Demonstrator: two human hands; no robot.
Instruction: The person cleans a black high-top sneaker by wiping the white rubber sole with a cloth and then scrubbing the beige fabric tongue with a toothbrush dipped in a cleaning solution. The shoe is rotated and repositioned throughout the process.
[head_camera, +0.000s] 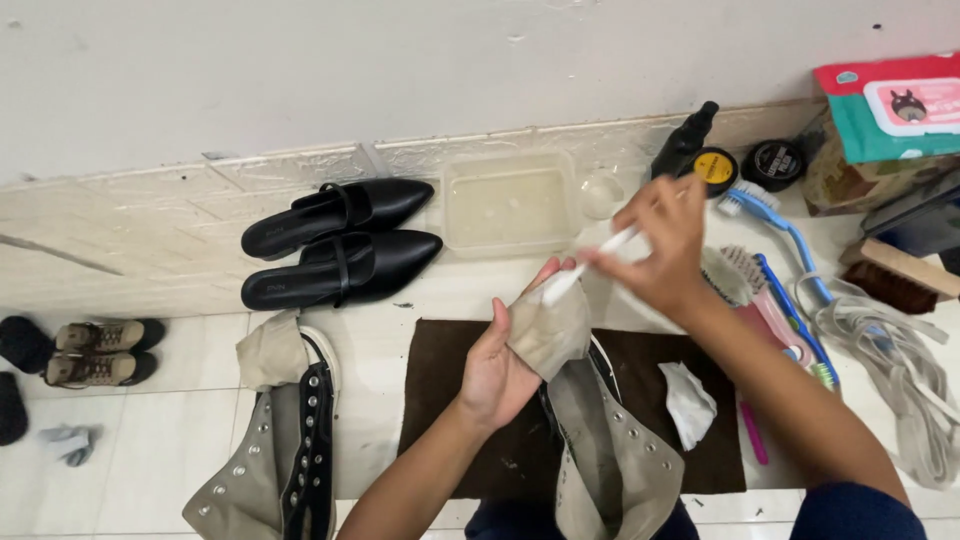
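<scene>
A: Khaki high-top shoe (590, 420) is over the brown mat (450, 400), near its middle. Left hand (500, 365) fingers clamped on its toe.

B: Yep, right hand (665, 240) fingers pinched together on a white brush (590, 262) touching that toe.

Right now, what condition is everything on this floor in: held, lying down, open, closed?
Left hand: gripping the toe of the beige high-top sneaker, tipped toe-up.
Right hand: holding a white brush against that toe.
Second sneaker: lying flat, unlaced.
Black flats: side by side, untouched.
Plastic tub: open, with cloudy liquid.
Polish tins: lids on.
Laces: loose in a heap.
Brown mat: spread flat, stained.
</scene>
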